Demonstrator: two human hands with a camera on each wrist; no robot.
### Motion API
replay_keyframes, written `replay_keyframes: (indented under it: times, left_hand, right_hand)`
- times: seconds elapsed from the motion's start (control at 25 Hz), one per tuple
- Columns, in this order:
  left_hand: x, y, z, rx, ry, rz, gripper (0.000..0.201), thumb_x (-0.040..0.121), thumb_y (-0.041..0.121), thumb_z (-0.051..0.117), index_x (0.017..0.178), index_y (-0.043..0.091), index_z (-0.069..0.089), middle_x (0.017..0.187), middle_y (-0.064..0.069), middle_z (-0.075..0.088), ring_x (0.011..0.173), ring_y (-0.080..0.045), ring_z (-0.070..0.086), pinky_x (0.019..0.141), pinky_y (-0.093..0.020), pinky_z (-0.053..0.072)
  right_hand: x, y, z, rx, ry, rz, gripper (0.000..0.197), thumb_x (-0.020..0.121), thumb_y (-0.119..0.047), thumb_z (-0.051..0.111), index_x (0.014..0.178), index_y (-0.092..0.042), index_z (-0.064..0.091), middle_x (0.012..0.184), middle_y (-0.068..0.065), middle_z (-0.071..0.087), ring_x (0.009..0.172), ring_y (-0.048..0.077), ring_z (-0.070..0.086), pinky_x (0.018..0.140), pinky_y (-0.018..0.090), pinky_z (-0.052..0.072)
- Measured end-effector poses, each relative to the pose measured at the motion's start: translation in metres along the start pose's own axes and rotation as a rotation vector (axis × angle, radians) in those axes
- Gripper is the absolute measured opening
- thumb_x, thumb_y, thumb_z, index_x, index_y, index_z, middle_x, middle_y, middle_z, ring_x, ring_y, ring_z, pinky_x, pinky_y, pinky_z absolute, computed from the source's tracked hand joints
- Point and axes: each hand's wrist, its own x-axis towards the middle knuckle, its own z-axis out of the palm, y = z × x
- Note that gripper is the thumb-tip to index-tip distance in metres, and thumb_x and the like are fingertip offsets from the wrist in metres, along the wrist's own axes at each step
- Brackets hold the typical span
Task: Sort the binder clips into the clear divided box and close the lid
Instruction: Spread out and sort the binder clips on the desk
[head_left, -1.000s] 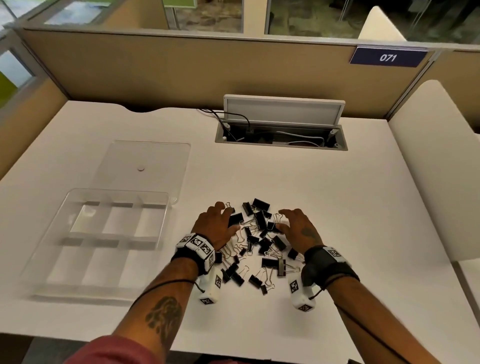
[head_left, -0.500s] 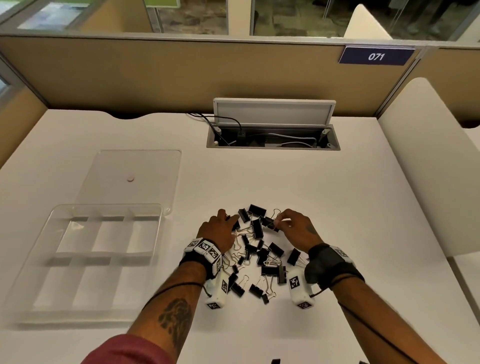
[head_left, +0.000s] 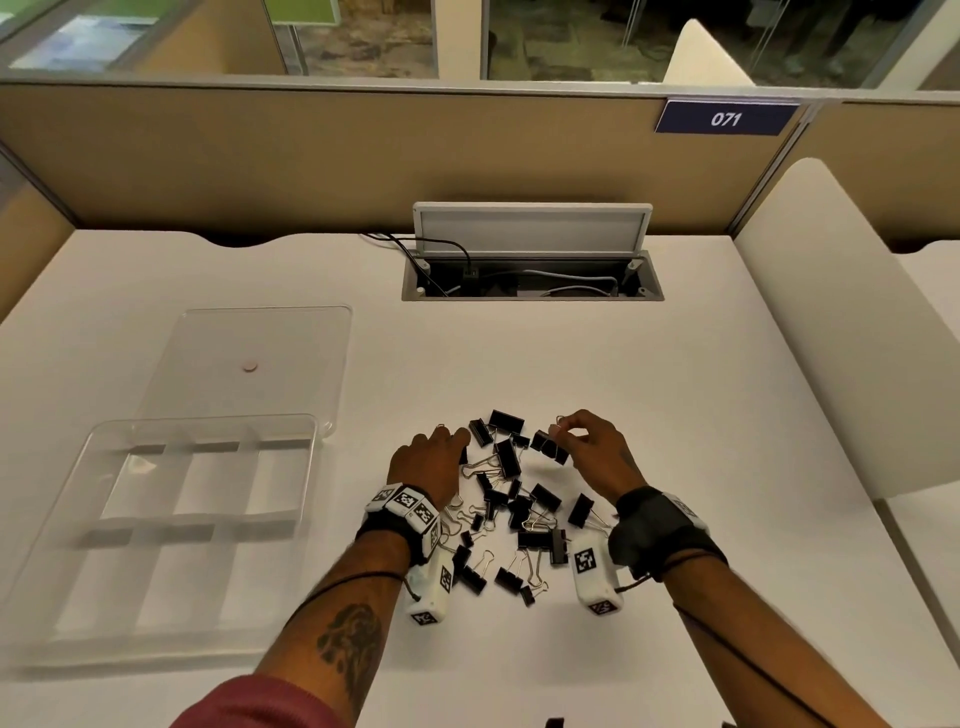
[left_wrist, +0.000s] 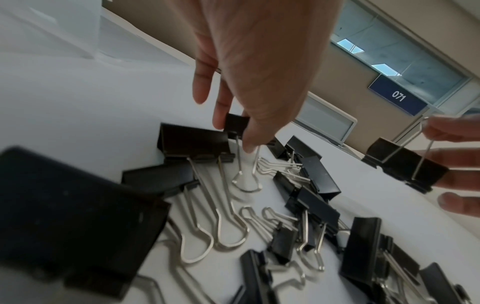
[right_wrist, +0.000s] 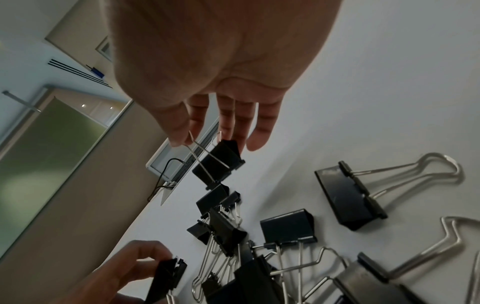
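Several black binder clips (head_left: 514, 499) of different sizes lie in a loose pile on the white desk. My left hand (left_wrist: 235, 133) is at the pile's far left and pinches a small black clip (left_wrist: 236, 124) that touches the desk. My right hand (right_wrist: 189, 135) pinches the wire handle of a medium black clip (right_wrist: 218, 162), which hangs just above the pile's far right. The clear divided box (head_left: 202, 423) sits to the left with nothing in its compartments. Its clear lid (head_left: 291, 353) lies flat behind it.
An open cable hatch (head_left: 530, 280) with cords is set into the desk at the back centre. A tan partition wall runs behind it. A white side panel (head_left: 831, 338) borders the desk on the right. A small round dot (head_left: 251, 368) marks the lid.
Both hands went from resting spread over the pile to pinching. The right hand lifted a clip by its handle. The left hand closed on a small clip at the far left.
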Motion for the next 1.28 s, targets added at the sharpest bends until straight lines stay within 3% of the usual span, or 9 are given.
replay_keyframes:
  times: [0.12,0.28,0.36,0.48,0.64,0.72,0.84,1.0,1.28]
  left_hand:
    - [-0.001,-0.003,-0.009,-0.079,0.07,-0.04,0.042,0.091,0.021,0.042,0.133,0.023,0.036,0.112,-0.004,0.06,0.095,-0.028,0.057,0.07,-0.035,0.041]
    - [-0.002,-0.002,-0.021,-0.246,0.128,-0.054,0.046,0.095,0.033,0.04,0.14,0.034,0.031,0.111,-0.005,0.056,0.091,-0.03,0.06,0.074,-0.037,0.047]
    - [0.004,0.003,-0.024,-0.34,0.162,-0.039,0.033,0.096,0.038,0.043,0.127,0.028,0.046,0.111,-0.006,0.057,0.095,-0.032,0.059,0.08,-0.038,0.047]
    - [0.014,0.021,-0.025,-0.513,0.175,-0.037,0.029,0.092,0.044,0.052,0.102,0.017,0.057,0.094,-0.005,0.065,0.087,-0.029,0.061,0.076,-0.035,0.048]
    - [0.029,0.074,-0.026,-0.621,0.109,0.021,0.026,0.09,0.043,0.057,0.087,0.018,0.063,0.081,0.001,0.07,0.077,-0.021,0.064,0.075,-0.031,0.051]
    - [0.035,0.108,-0.027,-0.618,0.083,0.06,0.021,0.09,0.035,0.058,0.089,0.015,0.065,0.087,0.001,0.071,0.083,-0.019,0.062,0.079,-0.029,0.048]
    - [0.044,0.159,-0.021,-0.625,0.017,0.079,0.016,0.085,0.027,0.061,0.09,0.014,0.068,0.094,-0.004,0.07,0.092,-0.022,0.061,0.084,-0.032,0.048]
    - [0.055,0.229,-0.003,-0.659,-0.087,0.075,0.01,0.08,0.029,0.064,0.083,0.019,0.067,0.086,-0.003,0.073,0.087,-0.022,0.067,0.086,-0.037,0.052]
    - [0.056,0.306,0.029,-0.646,-0.168,0.012,0.03,0.078,0.036,0.073,0.099,0.015,0.069,0.106,-0.004,0.068,0.1,-0.022,0.061,0.081,-0.028,0.048]
  right_hand:
    - [0.0,0.002,0.002,0.001,0.037,0.008,0.022,0.09,-0.042,0.059,0.092,-0.02,0.06,0.111,-0.004,0.064,0.089,0.016,0.06,0.084,0.039,0.052]
    - [-0.009,-0.004,0.001,0.014,0.078,0.004,0.024,0.09,-0.045,0.058,0.091,-0.021,0.06,0.101,-0.008,0.063,0.083,0.015,0.059,0.086,0.046,0.053]
    - [-0.016,-0.003,-0.003,0.036,0.108,-0.004,0.023,0.088,-0.042,0.061,0.103,-0.025,0.061,0.099,-0.011,0.062,0.085,0.015,0.061,0.085,0.045,0.053]
    - [-0.027,0.006,-0.016,0.054,0.142,0.03,0.046,0.081,-0.046,0.065,0.123,-0.031,0.055,0.098,-0.01,0.062,0.094,0.02,0.063,0.087,0.044,0.053]
    - [-0.034,0.041,-0.056,0.052,0.22,0.099,0.058,0.072,-0.048,0.061,0.125,-0.025,0.058,0.105,-0.001,0.064,0.103,0.023,0.062,0.095,0.049,0.05]
    - [-0.038,0.053,-0.081,0.029,0.258,0.141,0.05,0.077,-0.042,0.067,0.122,-0.021,0.061,0.105,0.001,0.064,0.103,0.023,0.061,0.096,0.046,0.049]
    - [-0.046,0.074,-0.119,-0.013,0.288,0.197,0.044,0.085,-0.035,0.067,0.124,-0.014,0.061,0.107,0.0,0.062,0.104,0.018,0.056,0.097,0.028,0.042]
    - [-0.053,0.114,-0.171,-0.042,0.321,0.271,0.046,0.086,-0.033,0.065,0.126,-0.01,0.06,0.127,0.008,0.061,0.119,0.023,0.055,0.106,0.034,0.04]
    - [-0.061,0.153,-0.214,-0.056,0.322,0.318,0.048,0.087,-0.031,0.065,0.128,-0.007,0.058,0.13,0.009,0.059,0.124,0.024,0.051,0.101,0.024,0.035]
